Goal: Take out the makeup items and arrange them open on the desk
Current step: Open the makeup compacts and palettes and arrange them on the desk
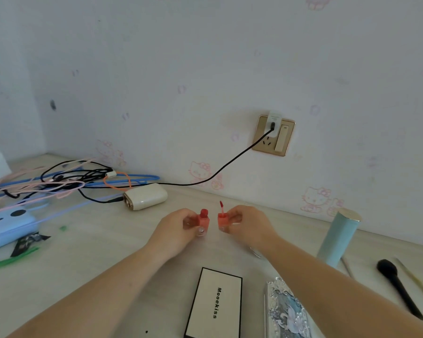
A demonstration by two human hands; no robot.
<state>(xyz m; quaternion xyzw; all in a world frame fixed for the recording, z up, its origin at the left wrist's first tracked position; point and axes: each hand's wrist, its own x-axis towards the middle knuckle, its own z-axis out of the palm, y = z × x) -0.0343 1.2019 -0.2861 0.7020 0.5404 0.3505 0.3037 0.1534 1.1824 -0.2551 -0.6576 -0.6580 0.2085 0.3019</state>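
A: Lip gloss bottle (pixel 203 222) pinched in left hand (pixel 178 230), cap-and-wand (pixel 222 217) pinched in right hand (pixel 248 226). Both just above the bench (pixel 108 264), mid scene, slightly apart.

B: Each grip clamped then?

A: Yes, fingers curled round each piece. Looks light, small, rigid plastic, probably slick. Wand tip is wet, will smear.

B: Where to hold?

A: Bottle by its flat sides, cap by its body, never the wand. Bottle is narrow, likely tips easily if stood up.

B: Others?

A: Mooekiss palette (pixel 215 304) and silver embossed case (pixel 287 313) near, both closed.
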